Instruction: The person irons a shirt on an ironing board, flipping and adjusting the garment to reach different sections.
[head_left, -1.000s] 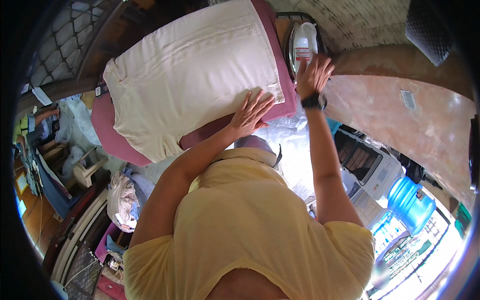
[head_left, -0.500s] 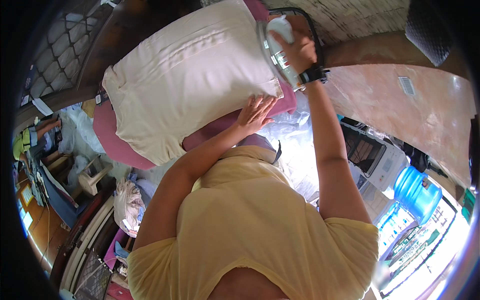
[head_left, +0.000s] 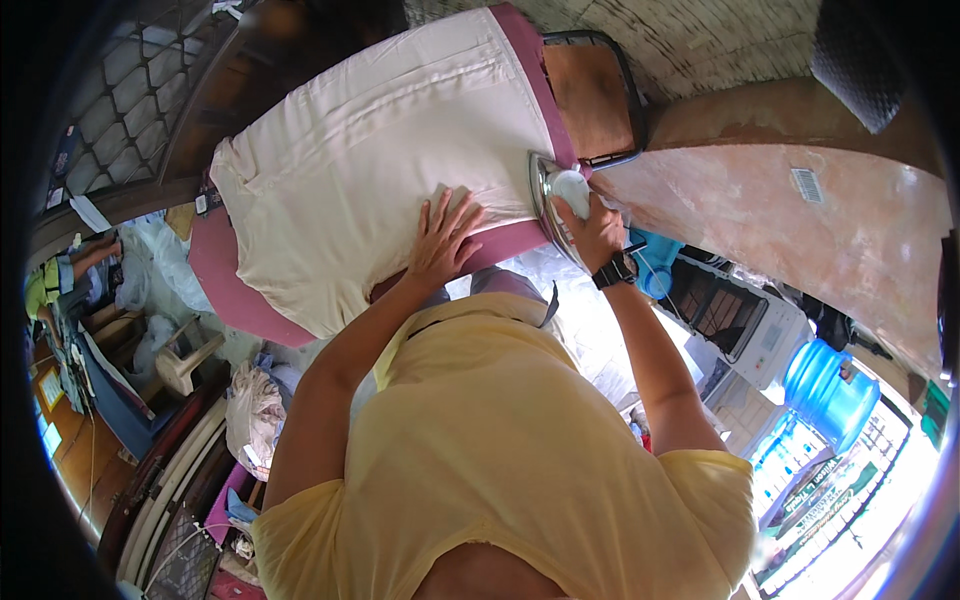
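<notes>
A cream-coloured garment (head_left: 370, 140) lies spread over an ironing board with a maroon cover (head_left: 215, 265). My left hand (head_left: 444, 240) rests flat on the cloth near its front edge, fingers spread. At the right end of the board, my right hand (head_left: 598, 228) is wrapped round the handle of a clothes iron (head_left: 545, 190). The iron's sole is at the near right corner of the garment, partly over the maroon edge. A dark watch (head_left: 614, 269) is on my right wrist.
Beyond the board's right end is a black-framed brown panel (head_left: 595, 95). A pinkish wall (head_left: 760, 190) runs along the right. Blue water jug (head_left: 830, 390) stands at lower right. On the left are a plastic stool (head_left: 185, 360), bagged clothes (head_left: 255, 410) and another person's legs (head_left: 95, 255).
My right hand has brought the iron nearer to me, from the far right to the near right corner. My left hand has slid leftward over the garment.
</notes>
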